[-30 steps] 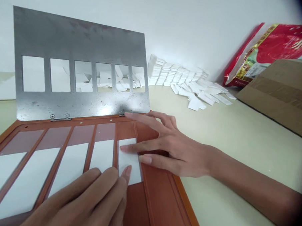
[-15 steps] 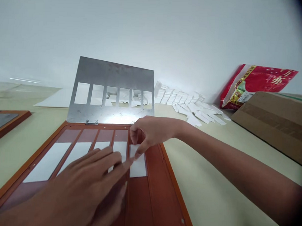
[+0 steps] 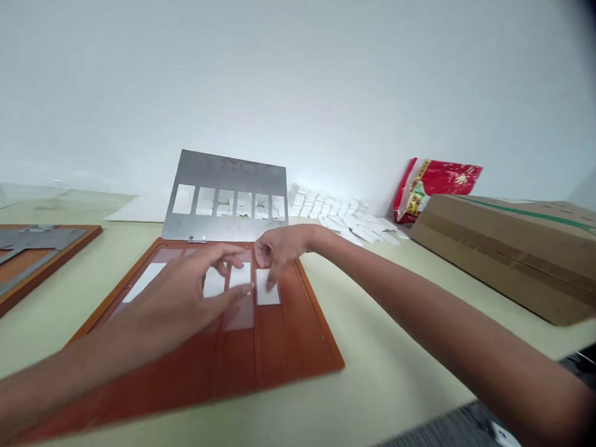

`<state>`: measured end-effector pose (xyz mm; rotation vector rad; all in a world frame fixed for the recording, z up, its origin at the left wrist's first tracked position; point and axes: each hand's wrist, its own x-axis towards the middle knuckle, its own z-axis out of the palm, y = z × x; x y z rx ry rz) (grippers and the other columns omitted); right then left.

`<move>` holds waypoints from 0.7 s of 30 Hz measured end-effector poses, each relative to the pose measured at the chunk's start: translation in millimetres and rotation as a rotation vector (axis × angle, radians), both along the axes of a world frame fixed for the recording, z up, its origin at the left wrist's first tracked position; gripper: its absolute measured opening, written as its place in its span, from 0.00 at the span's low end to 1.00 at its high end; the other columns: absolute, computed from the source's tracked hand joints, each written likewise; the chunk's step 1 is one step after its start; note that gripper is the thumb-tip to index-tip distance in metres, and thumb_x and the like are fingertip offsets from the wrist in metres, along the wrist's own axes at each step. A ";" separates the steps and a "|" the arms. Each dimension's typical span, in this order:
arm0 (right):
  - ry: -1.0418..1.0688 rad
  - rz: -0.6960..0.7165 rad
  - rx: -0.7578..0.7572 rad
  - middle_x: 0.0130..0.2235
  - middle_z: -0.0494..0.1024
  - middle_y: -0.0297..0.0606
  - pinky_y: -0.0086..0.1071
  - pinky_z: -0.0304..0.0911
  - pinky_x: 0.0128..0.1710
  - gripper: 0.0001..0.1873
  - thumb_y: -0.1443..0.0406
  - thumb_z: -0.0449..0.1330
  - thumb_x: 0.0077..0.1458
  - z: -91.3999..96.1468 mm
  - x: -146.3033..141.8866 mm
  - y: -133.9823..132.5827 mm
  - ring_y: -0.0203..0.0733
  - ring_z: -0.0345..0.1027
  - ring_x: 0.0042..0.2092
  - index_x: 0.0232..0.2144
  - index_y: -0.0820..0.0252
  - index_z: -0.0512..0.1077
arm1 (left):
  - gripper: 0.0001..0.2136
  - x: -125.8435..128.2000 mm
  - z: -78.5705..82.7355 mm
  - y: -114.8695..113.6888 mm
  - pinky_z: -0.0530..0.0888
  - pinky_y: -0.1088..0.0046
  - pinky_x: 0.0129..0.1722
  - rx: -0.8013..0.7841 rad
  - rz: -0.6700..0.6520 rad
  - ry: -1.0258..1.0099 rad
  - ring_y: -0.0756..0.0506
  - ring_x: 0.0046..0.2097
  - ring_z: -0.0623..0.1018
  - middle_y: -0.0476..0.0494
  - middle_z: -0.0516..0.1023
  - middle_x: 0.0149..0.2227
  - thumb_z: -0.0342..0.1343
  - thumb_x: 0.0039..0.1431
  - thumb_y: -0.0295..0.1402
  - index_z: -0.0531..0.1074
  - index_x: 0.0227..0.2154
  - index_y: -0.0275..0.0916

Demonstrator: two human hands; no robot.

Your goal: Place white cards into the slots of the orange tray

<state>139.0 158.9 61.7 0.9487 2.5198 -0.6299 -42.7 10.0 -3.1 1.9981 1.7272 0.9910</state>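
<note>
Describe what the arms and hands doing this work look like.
No machine parts here: the left hand and right hand are a person's, slender-fingered and ungloved, with no rings visible. The left forearm and right forearm are slim and uncovered where they show, without sleeves, watches or cables. Darkness hides the right forearm's far end.

Plain white cards (image 3: 266, 297) contrast with a reddish-brown board (image 3: 293, 345) edged in orange-brown, which also shows a strip of pinkish film (image 3: 239, 316). Behind the board stands a silver-grey plate (image 3: 231, 174), smudged darker along its top, against a pale blue-grey wall (image 3: 304, 72). Right of the board, white paper slips (image 3: 360, 226), a red bag (image 3: 442, 184) printed in gold, green and white, and a brown box (image 3: 504, 262) striped green and darker brown accent a pale yellow-green table (image 3: 376, 345). Left of the board, an orange-brown frame (image 3: 53, 273) bears grey metal (image 3: 70, 240).
</note>
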 end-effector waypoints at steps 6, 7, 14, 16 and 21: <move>-0.076 -0.044 -0.095 0.24 0.66 0.24 0.30 0.48 0.27 0.34 0.56 0.84 0.22 -1.7 -11.8 -9.7 0.32 0.53 0.27 0.28 0.60 0.70 | 0.33 -7.2 12.8 1.5 0.74 0.57 0.52 0.102 -0.059 -0.289 0.36 0.52 0.78 0.40 0.80 0.51 0.65 0.53 0.58 0.70 0.57 0.45; -0.094 -0.034 -0.120 0.22 0.63 0.23 0.30 0.46 0.26 0.33 0.57 0.84 0.22 1.5 -16.1 -12.0 0.31 0.51 0.25 0.24 0.60 0.68 | 0.34 -9.3 12.6 0.4 0.75 0.57 0.54 0.111 -0.080 -0.336 0.36 0.52 0.79 0.39 0.80 0.50 0.64 0.54 0.58 0.69 0.57 0.43; 0.182 -0.020 -0.163 0.20 0.59 0.22 0.30 0.44 0.26 0.25 0.56 0.83 0.28 23.0 6.0 -31.5 0.31 0.47 0.25 0.22 0.59 0.72 | 0.32 -15.8 2.9 -4.8 0.72 0.54 0.60 -0.005 -0.116 -0.523 0.35 0.58 0.78 0.34 0.78 0.54 0.60 0.59 0.59 0.68 0.57 0.41; 0.323 -0.066 -0.167 0.20 0.56 0.21 0.30 0.43 0.26 0.22 0.57 0.82 0.31 24.2 31.5 -45.4 0.31 0.45 0.25 0.21 0.58 0.74 | 0.33 -12.0 2.4 -7.9 0.70 0.52 0.62 -0.042 -0.141 -0.555 0.34 0.59 0.77 0.34 0.78 0.56 0.60 0.59 0.60 0.68 0.58 0.42; 0.705 -0.299 -0.150 0.22 0.67 0.25 0.29 0.46 0.27 0.17 0.59 0.80 0.35 16.3 88.2 -88.1 0.31 0.54 0.27 0.27 0.57 0.82 | 0.33 10.4 0.5 -16.1 0.67 0.49 0.64 -0.115 -0.194 -0.599 0.32 0.62 0.73 0.34 0.77 0.59 0.66 0.52 0.60 0.70 0.54 0.44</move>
